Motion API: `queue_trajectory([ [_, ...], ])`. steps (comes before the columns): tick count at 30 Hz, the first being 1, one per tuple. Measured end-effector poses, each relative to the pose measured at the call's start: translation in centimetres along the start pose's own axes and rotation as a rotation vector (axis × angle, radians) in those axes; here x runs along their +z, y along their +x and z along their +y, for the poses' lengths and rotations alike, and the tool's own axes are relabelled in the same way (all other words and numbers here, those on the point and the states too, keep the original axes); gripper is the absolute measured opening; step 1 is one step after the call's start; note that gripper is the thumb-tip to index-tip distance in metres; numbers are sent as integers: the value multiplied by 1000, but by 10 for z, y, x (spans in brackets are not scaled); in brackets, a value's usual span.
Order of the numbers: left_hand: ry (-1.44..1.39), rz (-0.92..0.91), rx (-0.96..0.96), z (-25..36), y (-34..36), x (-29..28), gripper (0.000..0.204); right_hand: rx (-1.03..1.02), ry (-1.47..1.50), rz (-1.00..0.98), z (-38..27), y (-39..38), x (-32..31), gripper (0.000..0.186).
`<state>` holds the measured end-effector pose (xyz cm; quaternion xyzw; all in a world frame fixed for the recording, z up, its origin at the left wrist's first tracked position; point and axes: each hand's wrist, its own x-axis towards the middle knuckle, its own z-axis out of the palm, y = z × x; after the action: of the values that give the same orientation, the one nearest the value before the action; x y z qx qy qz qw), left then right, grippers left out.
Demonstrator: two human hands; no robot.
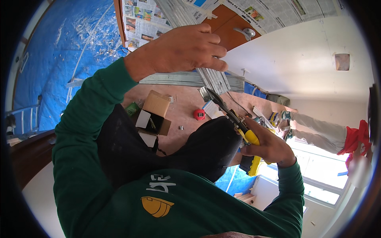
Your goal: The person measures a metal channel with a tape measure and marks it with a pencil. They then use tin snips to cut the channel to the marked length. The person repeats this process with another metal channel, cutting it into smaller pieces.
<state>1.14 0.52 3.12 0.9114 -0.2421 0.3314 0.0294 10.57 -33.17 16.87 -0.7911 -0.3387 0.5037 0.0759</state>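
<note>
The left hand was raised in the upper centre of the frame, fingers curled together over the top of a ribbed metal strip that ran down from under the palm toward mid-frame. The grip appeared closed on the strip, though the contact under the palm was hidden. The right hand sat at right of centre, lower than the left and well apart from it, clamped on the yellow handles of a pair of tin snips. The snips pointed up and to the left, with their dark blades meeting the lower end of the metal strip just below the left hand. Whether the blades were biting into the metal could not be told.

Both arms wore green sleeves. Dark trousers filled the centre of the frame between the hands. Behind them lay a reddish floor carrying an open cardboard box, a small red object and a bundle of long metal channels. A blue tarpaulin covered the upper left. Newspaper sheets were taped over a brown door at upper centre. Another person in light trousers appeared at the right edge.
</note>
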Motion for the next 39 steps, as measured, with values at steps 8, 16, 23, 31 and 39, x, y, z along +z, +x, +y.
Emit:
queue_trajectory([
  [8,4,8,-13,1,-1,-4,43,-95,-133,72,-1,9,15,64],
  [16,28,-13,-20,5,-3,-2,39,-81,-149,134,1,10,20,51],
  [23,33,-68,-54,13,2,3,37,-170,-108,119,14,17,23,48],
  [31,106,14,-92,-8,-9,8,49,-118,-171,-33,14,17,23,48],
  [39,50,86,-135,-26,-17,-9,60,-180,-14,400,42,10,15,69],
])
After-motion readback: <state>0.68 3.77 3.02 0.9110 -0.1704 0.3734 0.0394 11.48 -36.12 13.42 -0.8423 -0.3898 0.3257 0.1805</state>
